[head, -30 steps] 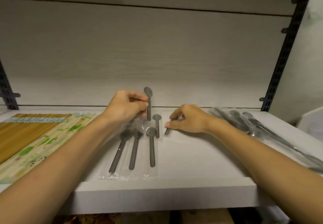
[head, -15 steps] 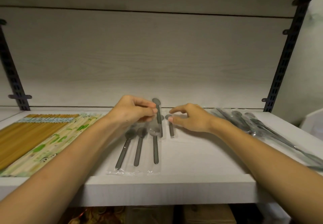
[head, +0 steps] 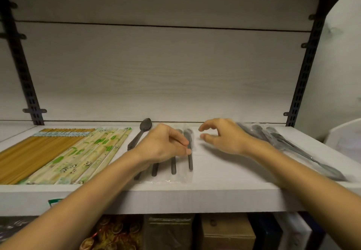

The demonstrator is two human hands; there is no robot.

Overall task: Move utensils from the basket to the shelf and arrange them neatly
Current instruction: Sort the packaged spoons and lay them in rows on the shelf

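1. The wrapped spoons (head: 172,164) look light and stiff, but their clear plastic sleeves are probably slippery; a pinch across the handle, mid-length, should hold best.
2. They are dark grey, slim-handled, lying side by side on the white shelf (head: 214,195) near its front edge (the bowls are mostly hidden by the hand).
3. The left hand (head: 164,146) pinches the rightmost spoon (head: 189,152) between thumb and fingertips.
4. The right hand (head: 222,137) hovers just beside it, fingers loosely curled, grasping nothing.
5. An unwrapped spoon (head: 139,134) lies beside the chopstick packs (head: 78,152).
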